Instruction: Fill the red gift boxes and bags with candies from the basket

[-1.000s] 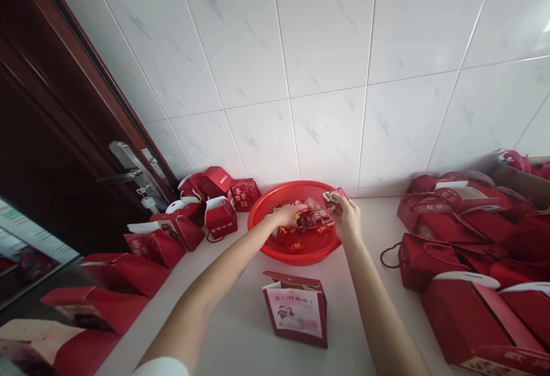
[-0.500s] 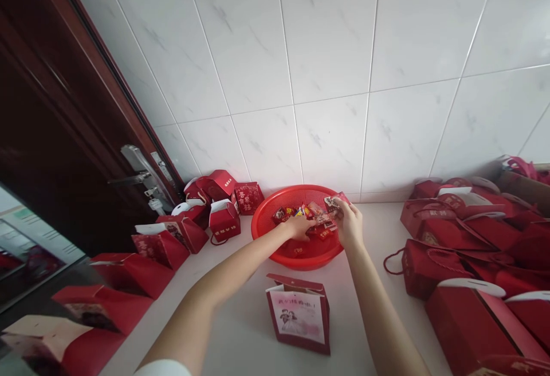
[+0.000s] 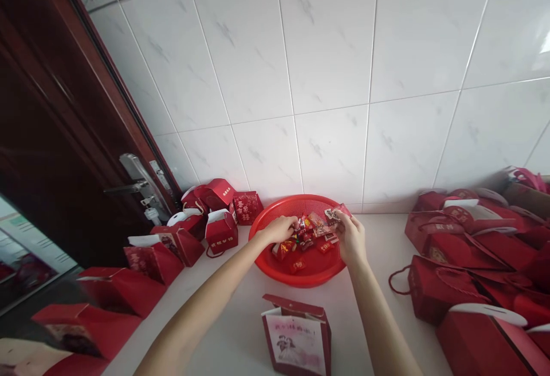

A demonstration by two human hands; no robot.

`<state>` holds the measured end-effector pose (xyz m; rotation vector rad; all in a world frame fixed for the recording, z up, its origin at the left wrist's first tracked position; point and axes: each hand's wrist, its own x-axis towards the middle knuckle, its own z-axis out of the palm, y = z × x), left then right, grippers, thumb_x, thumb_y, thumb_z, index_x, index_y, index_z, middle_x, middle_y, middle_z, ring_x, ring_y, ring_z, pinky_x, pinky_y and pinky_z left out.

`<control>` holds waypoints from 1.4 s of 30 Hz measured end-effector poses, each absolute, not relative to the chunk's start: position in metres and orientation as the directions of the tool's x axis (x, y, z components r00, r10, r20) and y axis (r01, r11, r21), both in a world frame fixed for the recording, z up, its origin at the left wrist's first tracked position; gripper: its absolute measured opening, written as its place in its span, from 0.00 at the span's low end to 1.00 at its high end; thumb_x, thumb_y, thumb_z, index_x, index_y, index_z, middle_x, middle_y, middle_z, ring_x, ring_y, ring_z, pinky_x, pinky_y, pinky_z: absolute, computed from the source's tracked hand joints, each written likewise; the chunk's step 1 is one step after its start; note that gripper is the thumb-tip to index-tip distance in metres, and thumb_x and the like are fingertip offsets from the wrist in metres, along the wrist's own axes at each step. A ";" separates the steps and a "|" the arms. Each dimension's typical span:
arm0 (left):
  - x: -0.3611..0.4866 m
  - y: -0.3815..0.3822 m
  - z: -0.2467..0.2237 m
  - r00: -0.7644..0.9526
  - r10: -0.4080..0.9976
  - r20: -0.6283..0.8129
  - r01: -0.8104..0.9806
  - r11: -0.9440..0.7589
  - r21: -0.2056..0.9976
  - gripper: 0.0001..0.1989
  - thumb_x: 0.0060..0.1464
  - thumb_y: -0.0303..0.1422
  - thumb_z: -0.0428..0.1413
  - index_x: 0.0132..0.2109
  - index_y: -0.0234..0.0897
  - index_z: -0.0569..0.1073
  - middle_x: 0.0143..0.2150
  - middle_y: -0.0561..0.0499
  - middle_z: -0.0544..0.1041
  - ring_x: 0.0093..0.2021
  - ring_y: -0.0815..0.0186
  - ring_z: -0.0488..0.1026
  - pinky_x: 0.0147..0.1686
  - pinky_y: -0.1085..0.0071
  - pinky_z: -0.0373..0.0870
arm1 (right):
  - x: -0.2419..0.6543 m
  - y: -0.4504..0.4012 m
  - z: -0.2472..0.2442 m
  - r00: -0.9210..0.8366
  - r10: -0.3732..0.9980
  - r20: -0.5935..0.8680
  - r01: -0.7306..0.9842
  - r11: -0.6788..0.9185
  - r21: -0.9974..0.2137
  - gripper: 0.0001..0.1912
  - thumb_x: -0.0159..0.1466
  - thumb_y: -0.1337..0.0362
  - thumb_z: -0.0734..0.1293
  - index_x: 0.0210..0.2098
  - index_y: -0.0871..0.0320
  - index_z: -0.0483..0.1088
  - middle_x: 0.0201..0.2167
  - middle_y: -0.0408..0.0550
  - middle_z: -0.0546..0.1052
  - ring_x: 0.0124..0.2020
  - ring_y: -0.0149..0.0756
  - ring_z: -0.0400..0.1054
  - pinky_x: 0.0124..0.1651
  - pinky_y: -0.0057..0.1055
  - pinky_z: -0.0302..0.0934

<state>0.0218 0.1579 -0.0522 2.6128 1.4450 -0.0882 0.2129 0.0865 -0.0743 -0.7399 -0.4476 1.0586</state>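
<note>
A round red plastic basket (image 3: 266,264) stands against the wall with wrapped candies (image 3: 306,241) of several colours in it. Over its left part is my left hand (image 3: 280,230), fingers curled down together among the candies; whatever they grip is hidden. At the right rim my right hand (image 3: 351,239) is closed on wrapped candies (image 3: 339,212), their red and cream wrappers sticking out past the fingers. A red gift box (image 3: 296,339) with a white and pink printed front stands nearest to me, its top flaps partly open.
Red gift boxes (image 3: 129,293) line the table's left side, with smaller ones (image 3: 221,232) near the corner. Many more boxes with cord handles (image 3: 447,287) crowd the right. A dark wooden door (image 3: 77,106) with a metal handle is at the left.
My left hand has moved left within the basket, and its fingers have drawn in. My right hand still holds candies at the right rim. The view has tilted up slightly.
</note>
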 end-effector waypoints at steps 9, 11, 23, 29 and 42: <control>0.031 0.124 -0.057 0.572 0.739 -0.354 0.806 -0.587 0.078 0.14 0.52 0.39 0.62 0.46 0.43 0.79 0.46 0.46 0.80 0.45 0.54 0.78 0.41 0.66 0.71 | 0.213 0.085 -0.071 0.426 0.903 -0.047 -0.638 0.263 -0.724 0.14 0.41 0.60 0.78 0.20 0.58 0.71 0.18 0.39 0.73 0.18 0.26 0.59 0.23 0.27 0.58; 0.037 0.120 -0.064 0.549 0.713 -0.435 0.809 -0.584 0.063 0.15 0.46 0.36 0.66 0.44 0.42 0.80 0.43 0.46 0.81 0.41 0.53 0.78 0.36 0.66 0.71 | 0.213 0.084 -0.071 0.420 0.906 -0.046 -0.637 0.258 -0.726 0.15 0.41 0.60 0.78 0.20 0.58 0.70 0.18 0.39 0.72 0.19 0.26 0.60 0.23 0.27 0.58; 0.016 0.141 -0.053 0.471 0.831 -0.296 0.880 -0.467 0.088 0.13 0.47 0.26 0.61 0.42 0.39 0.81 0.38 0.47 0.82 0.39 0.57 0.79 0.34 0.70 0.68 | 0.215 0.086 -0.073 0.423 0.906 -0.027 -0.623 0.269 -0.735 0.15 0.41 0.59 0.79 0.21 0.58 0.72 0.18 0.40 0.73 0.19 0.27 0.60 0.24 0.28 0.57; 0.005 0.161 -0.050 0.455 0.872 -0.182 0.889 -0.432 0.153 0.12 0.52 0.27 0.63 0.46 0.37 0.79 0.41 0.48 0.81 0.41 0.62 0.77 0.41 0.70 0.71 | 0.215 0.086 -0.075 0.414 0.910 -0.009 -0.614 0.273 -0.741 0.14 0.42 0.59 0.78 0.21 0.58 0.72 0.18 0.39 0.72 0.19 0.28 0.61 0.25 0.29 0.59; -0.005 0.183 -0.070 0.321 0.865 -0.385 0.947 -0.298 0.120 0.15 0.65 0.38 0.57 0.55 0.36 0.73 0.54 0.44 0.75 0.50 0.58 0.75 0.49 0.57 0.76 | 0.216 0.085 -0.071 0.414 0.910 -0.011 -0.611 0.269 -0.744 0.12 0.41 0.60 0.77 0.21 0.59 0.74 0.19 0.40 0.73 0.19 0.27 0.60 0.24 0.28 0.57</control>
